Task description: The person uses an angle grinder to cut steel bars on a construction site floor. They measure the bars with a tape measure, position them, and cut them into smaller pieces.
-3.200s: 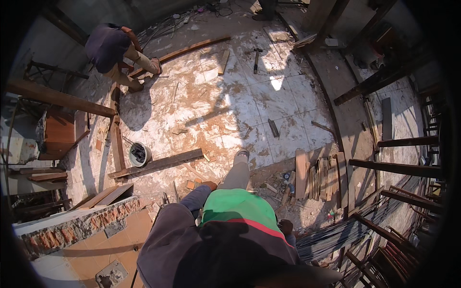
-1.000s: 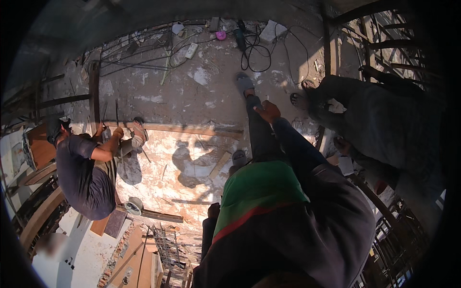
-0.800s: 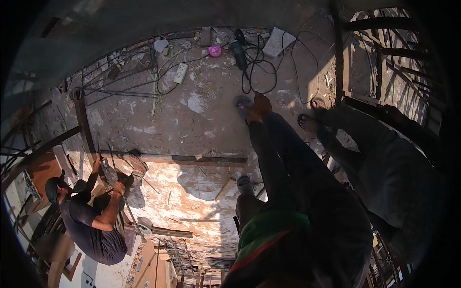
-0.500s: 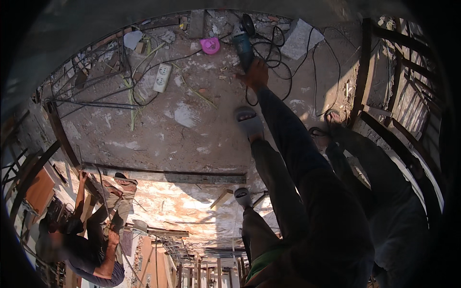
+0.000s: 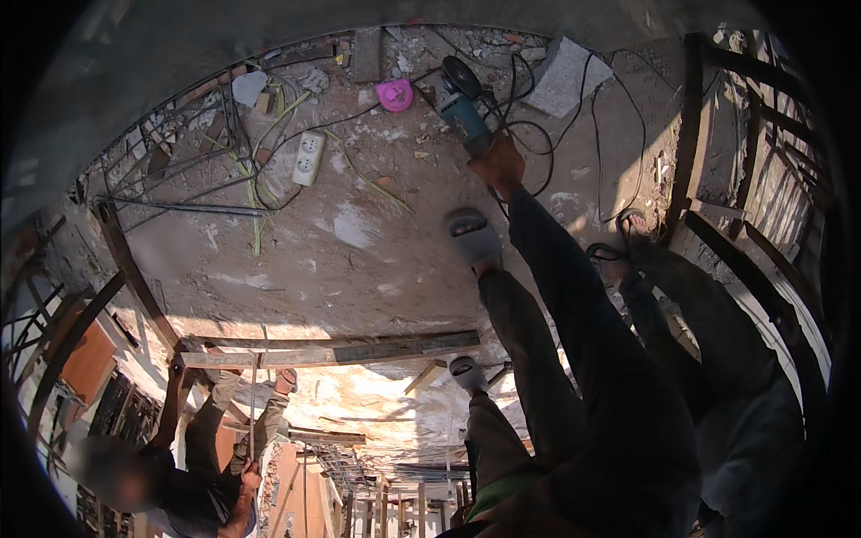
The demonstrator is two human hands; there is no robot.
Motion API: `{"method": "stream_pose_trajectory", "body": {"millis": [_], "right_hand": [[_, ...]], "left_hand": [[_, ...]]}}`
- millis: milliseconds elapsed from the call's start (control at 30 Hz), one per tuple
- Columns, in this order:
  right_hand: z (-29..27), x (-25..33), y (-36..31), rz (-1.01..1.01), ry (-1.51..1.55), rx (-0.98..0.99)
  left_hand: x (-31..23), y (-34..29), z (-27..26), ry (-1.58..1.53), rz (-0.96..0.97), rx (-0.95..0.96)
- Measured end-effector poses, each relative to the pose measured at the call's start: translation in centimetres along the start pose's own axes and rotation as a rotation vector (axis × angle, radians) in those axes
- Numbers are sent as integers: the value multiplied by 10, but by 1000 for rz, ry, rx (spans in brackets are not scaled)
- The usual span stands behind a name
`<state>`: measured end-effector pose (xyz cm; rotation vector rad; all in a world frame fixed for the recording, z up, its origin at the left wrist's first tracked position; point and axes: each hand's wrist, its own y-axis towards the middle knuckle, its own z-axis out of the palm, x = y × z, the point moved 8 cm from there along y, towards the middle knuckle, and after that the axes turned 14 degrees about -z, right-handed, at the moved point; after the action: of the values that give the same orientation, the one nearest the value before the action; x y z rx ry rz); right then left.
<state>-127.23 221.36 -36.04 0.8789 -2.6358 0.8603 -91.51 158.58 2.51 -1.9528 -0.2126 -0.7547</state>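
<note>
My right hand (image 5: 498, 165) is closed round the rear grip of a teal angle grinder (image 5: 465, 122). A dark round disc (image 5: 461, 77) sits at the grinder's far end, over the dusty floor. Its black cord (image 5: 541, 134) loops on the ground just right of the tool. Left of the grinder lies a bright pink round object (image 5: 395, 95), apart from my hand. My left hand is not in view.
A white power strip (image 5: 308, 159) lies left among cables and thin metal bars. A pale slab (image 5: 569, 77) rests beyond the cord. One co-worker (image 5: 202, 484) grips a long rod by a wooden beam (image 5: 386, 350); another person's legs (image 5: 708, 296) stand at right.
My right hand has drawn the grinder slightly nearer and right, tilting it. At lower left, the co-worker has shifted with the rod, and the wooden beam's near side now shows.
</note>
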Motion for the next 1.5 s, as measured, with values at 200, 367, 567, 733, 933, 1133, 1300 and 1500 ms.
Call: {"method": "stream_pose_trajectory", "body": {"millis": [200, 367, 567, 733, 933, 1133, 1300, 1500], "right_hand": [[-102, 28, -212, -96, 325, 7], [-185, 53, -403, -218, 366, -17], [-278, 53, -638, -407, 450, -170], [-330, 47, -836, -457, 606, -112], [-376, 13, -1040, -517, 645, -128], [-378, -54, -1200, -552, 631, -355], [-346, -129, -1324, -317, 715, -452], [-287, -217, -1470, -113, 881, -679]], "left_hand": [[46, 2, -45, 99, 163, 26], [41, 4, -62, 111, 662, 114], [70, -41, -102, 187, 1345, -48], [144, -49, -133, 239, 1683, -15], [224, -126, -87, 792, 1818, -236], [324, -102, 52, 1522, 2215, -40], [458, 7, 136, 2281, 2107, 400], [572, 132, 203, 2590, 1342, 658]]}}
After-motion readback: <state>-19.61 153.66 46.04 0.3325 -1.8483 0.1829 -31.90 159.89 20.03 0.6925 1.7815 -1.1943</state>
